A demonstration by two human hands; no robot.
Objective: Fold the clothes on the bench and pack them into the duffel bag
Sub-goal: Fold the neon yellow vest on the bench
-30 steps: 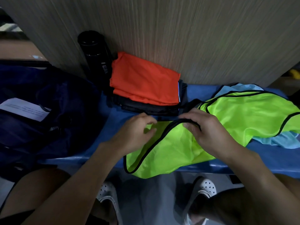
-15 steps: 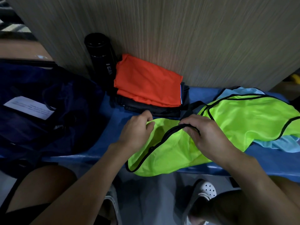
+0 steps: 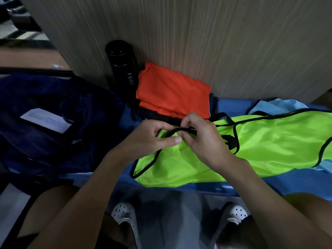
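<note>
The black-bound edge [image 3: 181, 129] of the neon-green vest [image 3: 273, 141] is pinched by the left grip [image 3: 149, 139] and the right grip [image 3: 204, 141]. Both are closed narrowly on it at mid-frame, their fingertips almost meeting. In the dim light it cannot be told whether one layer of trim or two is held. The vest is spread over the blue counter [image 3: 287, 183] toward the right of the frame, with its lower hem hanging slightly past the front lip.

Trouble is to be expected from the cloth itself. It looks slick and thin, so the narrow trim could slip out of the pinch and a crooked fold would result. A pull toward the body could carry the overhanging hem off the counter. A light-blue garment [image 3: 274, 107] lies beneath the vest and could be dragged along with it.

Just above the hands, a folded orange garment [image 3: 172, 90] is stacked on dark folded clothes [image 3: 156, 115] against the wood panel [image 3: 197, 42]. A black bottle [image 3: 124, 69] stands upright beside the stack and could be knocked over. The navy duffel bag [image 3: 45, 97], bearing a white slip [image 3: 46, 120], fills the left of the frame. Nothing is seen lying between it and the vest.
</note>
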